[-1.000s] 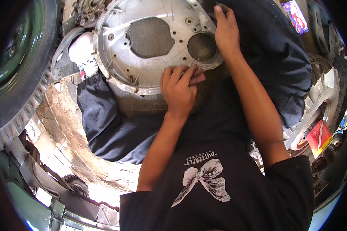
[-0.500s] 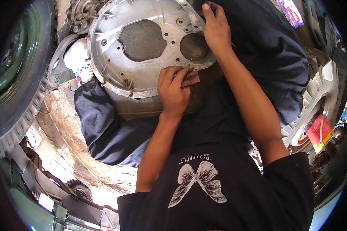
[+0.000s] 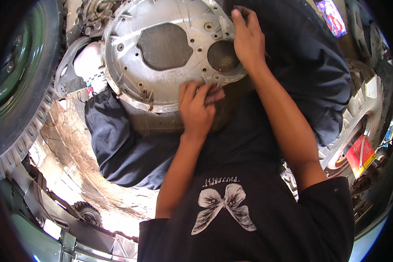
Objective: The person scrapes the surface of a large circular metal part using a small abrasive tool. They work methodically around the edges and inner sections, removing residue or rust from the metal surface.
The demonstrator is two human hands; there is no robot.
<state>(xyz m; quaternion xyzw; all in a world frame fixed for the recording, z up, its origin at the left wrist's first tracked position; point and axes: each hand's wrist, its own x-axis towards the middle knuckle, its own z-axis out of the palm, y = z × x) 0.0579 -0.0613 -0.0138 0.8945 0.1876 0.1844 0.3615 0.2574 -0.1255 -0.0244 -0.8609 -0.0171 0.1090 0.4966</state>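
A round grey metal bell housing (image 3: 163, 85), with a large cut-out, a smaller round hole and several bolt holes, lies in front of me between my dark-trousered legs. At its near rim, my left hand (image 3: 197, 107) is closed on a small reddish-brown piece of sandpaper (image 3: 215, 94), pinched between the fingers. The fingertips are close to the rim; contact is hard to make out. My right hand (image 3: 250, 41) grips the housing's right edge beside the round hole, fingers bent over it and partly hidden.
A large tyre with a green wheel (image 3: 41, 65) stands at the left. Greasy metal parts (image 3: 96, 17) lie beyond the housing. On the right are another tyre (image 3: 351, 118), a red and yellow box (image 3: 361, 153) and a purple packet (image 3: 332, 18).
My left hand has drawn slightly back toward me with the sandpaper, which is now tilted differently. The housing and my right hand sit slightly further right and lower in view.
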